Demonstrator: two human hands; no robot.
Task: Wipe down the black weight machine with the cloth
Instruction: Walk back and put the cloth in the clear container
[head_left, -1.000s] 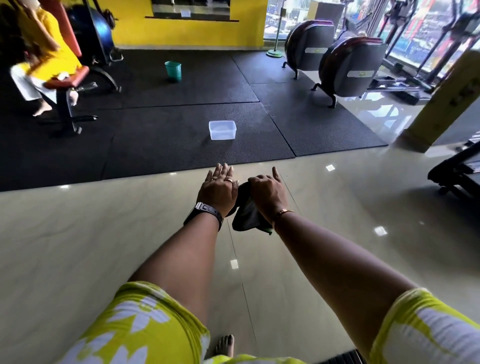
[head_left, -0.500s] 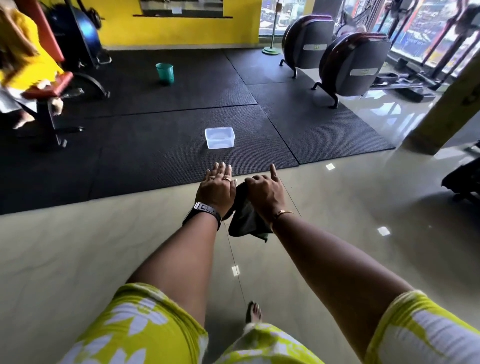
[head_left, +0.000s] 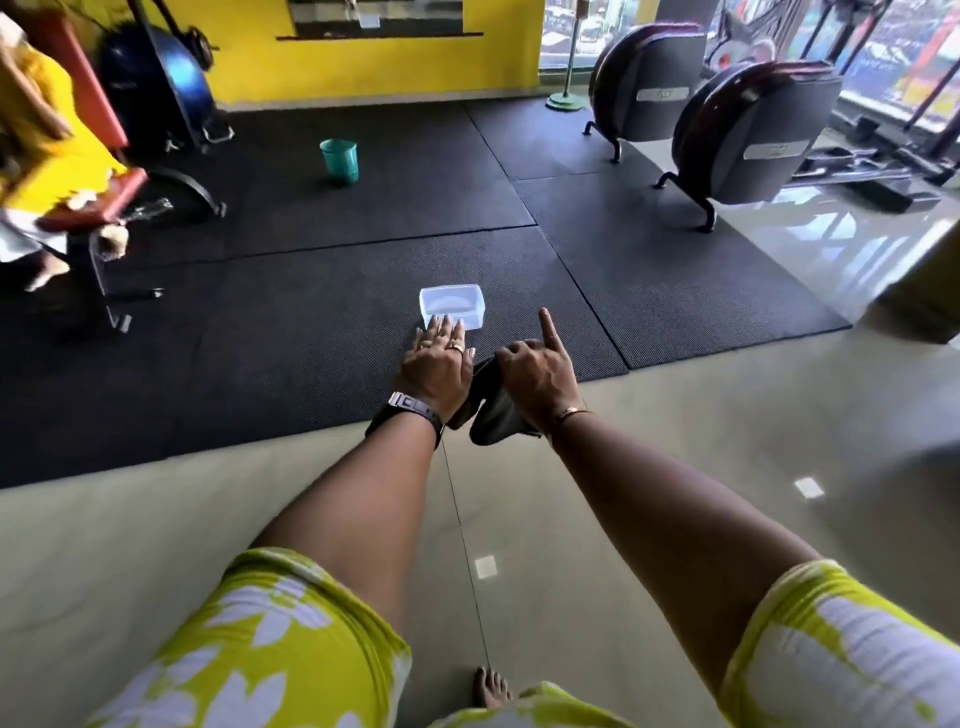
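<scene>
Both my arms reach forward over the floor. My right hand (head_left: 535, 374) is closed on a dark cloth (head_left: 493, 415), with the index finger sticking up. The cloth hangs down between the two hands. My left hand (head_left: 435, 366) lies flat beside it, fingers together and stretched out, its edge touching the cloth. Black exercise machines (head_left: 743, 140) stand at the far right on the mat. Another black-framed machine with a red seat (head_left: 93, 208) is at the far left.
A clear plastic tub (head_left: 451, 305) sits on the black rubber mat (head_left: 311, 312) just beyond my hands. A teal bucket (head_left: 338, 160) stands farther back. A person in yellow (head_left: 41, 140) sits on the left machine. Glossy tile floor (head_left: 156, 519) lies under me.
I have walked forward: the mat and the clear tub are nearer. My right index finger has lifted higher. The cloth stays in my right hand.
</scene>
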